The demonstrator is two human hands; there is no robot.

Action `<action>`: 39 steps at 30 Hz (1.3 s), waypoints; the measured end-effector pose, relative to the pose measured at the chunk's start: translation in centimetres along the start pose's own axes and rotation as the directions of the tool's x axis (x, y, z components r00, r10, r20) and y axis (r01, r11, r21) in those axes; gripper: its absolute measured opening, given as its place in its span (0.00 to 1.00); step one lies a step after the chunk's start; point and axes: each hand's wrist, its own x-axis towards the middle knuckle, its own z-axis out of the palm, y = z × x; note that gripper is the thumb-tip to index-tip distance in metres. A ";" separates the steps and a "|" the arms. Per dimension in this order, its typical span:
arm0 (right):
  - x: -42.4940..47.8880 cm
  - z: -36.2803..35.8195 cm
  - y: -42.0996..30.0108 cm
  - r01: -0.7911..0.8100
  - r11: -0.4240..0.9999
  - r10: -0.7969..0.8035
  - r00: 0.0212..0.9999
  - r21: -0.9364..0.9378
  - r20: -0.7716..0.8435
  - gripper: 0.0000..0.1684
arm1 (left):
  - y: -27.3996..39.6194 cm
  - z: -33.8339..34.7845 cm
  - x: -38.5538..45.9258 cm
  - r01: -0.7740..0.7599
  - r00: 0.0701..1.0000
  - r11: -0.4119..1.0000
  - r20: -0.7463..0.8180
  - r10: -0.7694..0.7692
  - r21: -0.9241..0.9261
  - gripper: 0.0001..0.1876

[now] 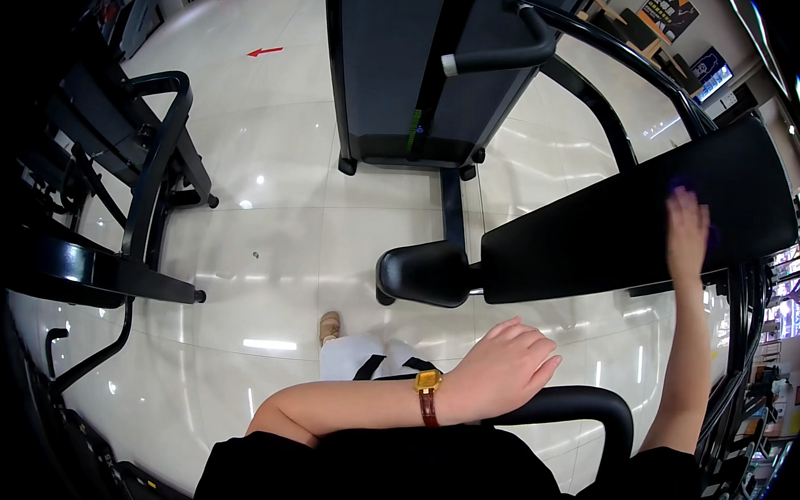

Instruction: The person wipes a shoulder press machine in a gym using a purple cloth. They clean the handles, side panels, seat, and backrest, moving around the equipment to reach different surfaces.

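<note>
My right hand [688, 237] lies over the wide black padded backrest [585, 236] of a weight machine, fingers stretched out and blurred. A faint purple tint shows on the pad around the hand; what causes it is unclear. In front of my chest, my left hand [508, 366] is turned back up with its fingers loosely bent, so its palm is hidden. A gold watch on a brown leather strap [428, 390] circles that wrist. Just below the left hand runs a black padded handle [615, 416]; contact between them cannot be told. The small black seat pad [422, 274] adjoins the backrest's narrow end.
Ahead rises the grey weight-stack housing [393, 71] with a foam-gripped handle [502, 60]. A second black machine frame [155, 169] stands on the left. Glossy tiles [261, 245] cover the floor, with a red arrow [266, 51] marked on them. Cables [732, 387] hang at right.
</note>
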 end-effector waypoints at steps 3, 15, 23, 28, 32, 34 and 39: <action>-0.9 2.2 -5.3 0.284 0.902 -0.361 0.908 0.324 0.211 0.26 | -2.2 -1.7 -1.4 0.030 0.999 0.999 0.038 -0.032 0.045 0.15; 12.1 -2.4 -9.9 -0.302 0.685 -0.302 0.711 0.663 0.635 0.25 | -12.4 -12.7 -7.8 0.106 0.936 0.946 0.291 -0.199 0.307 0.17; 16.7 -2.3 -7.9 -0.220 0.935 0.200 0.975 0.278 0.097 0.27 | -16.6 -20.1 -11.0 0.169 0.919 0.912 0.275 -0.283 0.374 0.16; 9.0 1.1 -8.1 -0.610 0.769 0.631 0.773 -0.190 0.071 0.38 | -19.8 -20.7 -12.3 0.223 0.872 0.890 0.326 -0.364 0.397 0.15; 5.4 6.5 -15.5 -0.614 0.753 0.652 0.744 -0.238 0.144 0.39 | -22.3 -20.5 -11.5 0.264 0.790 0.865 0.418 -0.448 0.427 0.16; 4.6 9.1 -20.3 -0.501 0.853 0.522 0.815 -0.148 0.251 0.37 | -24.2 -20.1 -10.7 0.306 0.773 0.844 0.402 -0.490 0.440 0.17; 1.8 15.8 -32.4 -0.320 0.938 0.209 0.830 0.134 0.517 0.35 | -30.0 -16.4 -6.7 0.252 0.753 0.853 0.460 -0.470 0.457 0.17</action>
